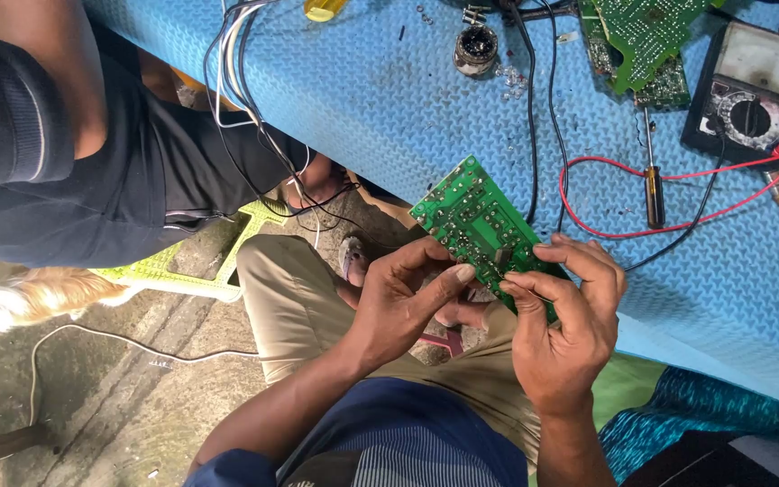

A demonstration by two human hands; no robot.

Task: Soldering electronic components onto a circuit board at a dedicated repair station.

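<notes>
Left hand (398, 302) and right hand (563, 320) both pinch a green circuit board (478, 224), solder side up, held tilted over the lap at the edge of the blue mat (389, 99). The left thumb presses its lower edge; the right fingers curl over its right end, hiding that corner. On the mat: a screwdriver (653, 185), red lead (669, 176), black multimeter (750, 95), further green boards (646, 41). Another person's dark sleeve (11, 117) fills the upper left.
</notes>
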